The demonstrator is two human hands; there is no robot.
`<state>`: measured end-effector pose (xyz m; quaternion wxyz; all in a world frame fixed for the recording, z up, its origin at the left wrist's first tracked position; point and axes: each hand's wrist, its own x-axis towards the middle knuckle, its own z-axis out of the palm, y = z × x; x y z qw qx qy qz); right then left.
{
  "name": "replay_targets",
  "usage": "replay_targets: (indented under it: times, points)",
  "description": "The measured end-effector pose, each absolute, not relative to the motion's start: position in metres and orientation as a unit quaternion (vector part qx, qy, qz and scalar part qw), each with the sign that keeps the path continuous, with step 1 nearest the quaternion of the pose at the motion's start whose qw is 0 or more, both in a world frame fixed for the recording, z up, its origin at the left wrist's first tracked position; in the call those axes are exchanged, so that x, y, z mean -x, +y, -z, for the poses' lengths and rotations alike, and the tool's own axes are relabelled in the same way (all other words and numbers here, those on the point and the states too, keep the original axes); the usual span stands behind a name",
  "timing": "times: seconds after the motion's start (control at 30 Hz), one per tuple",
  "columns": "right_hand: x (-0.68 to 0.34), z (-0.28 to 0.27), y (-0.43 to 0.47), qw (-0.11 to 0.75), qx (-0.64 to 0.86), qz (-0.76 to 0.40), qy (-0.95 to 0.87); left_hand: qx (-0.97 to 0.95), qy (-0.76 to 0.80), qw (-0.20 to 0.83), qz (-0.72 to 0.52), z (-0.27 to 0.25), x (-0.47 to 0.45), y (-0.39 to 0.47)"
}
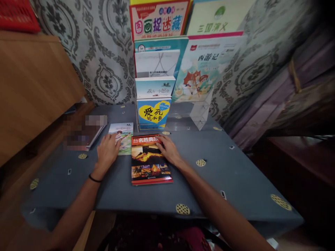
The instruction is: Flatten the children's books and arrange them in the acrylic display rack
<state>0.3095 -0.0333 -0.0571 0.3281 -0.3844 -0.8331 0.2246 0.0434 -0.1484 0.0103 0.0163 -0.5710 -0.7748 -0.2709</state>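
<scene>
My left hand (106,149) rests on the left side of a slim pale book (126,140) with a drawn child on its cover. Its fingers are apart and lie over the cover. A red and black book (150,157) with landscape photos lies flat just to the right, closer to me. On its upper right corner lies my right hand (169,150), fingers stretched out over the cover and edge. Behind them a clear acrylic rack (200,113) holds upright books, among them a blue one with a yellow heart (154,113) at the lowest front level.
Left on the table (199,188), a dark book or magazine (81,134) lies partly blurred out. A wooden cabinet (34,94) with a red basket (17,15) stands left. Patterned curtain (107,62) hangs behind. A picture-book (206,69) leans in the rack's right side.
</scene>
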Motion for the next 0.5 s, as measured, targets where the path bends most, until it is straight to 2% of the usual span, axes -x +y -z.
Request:
replay_targets:
  times: [0.07, 0.13, 0.2, 0.33, 0.5]
  points:
    - [-0.309, 0.057, -0.033, 0.322, 0.389, -0.219, -0.835, 0.555, -0.809, 0.071, 0.178, -0.013, -0.035, -0.151]
    - [-0.308, 0.057, -0.035, 0.316, 0.397, -0.215, -0.835, 0.539, -0.832, 0.065, 0.118, -0.011, -0.030, -0.151]
    - [-0.306, 0.057, -0.038, 0.308, 0.403, -0.208, -0.836, 0.533, -0.838, 0.040, 0.110, -0.006, -0.024, -0.149]
    - [-0.302, 0.058, -0.045, 0.278, 0.414, -0.183, -0.847, 0.493, -0.840, -0.014, 0.228, 0.002, -0.006, -0.138]
    - [-0.298, 0.057, -0.048, 0.267, 0.420, -0.179, -0.849, 0.350, -0.775, -0.205, 0.485, 0.002, 0.015, -0.126]
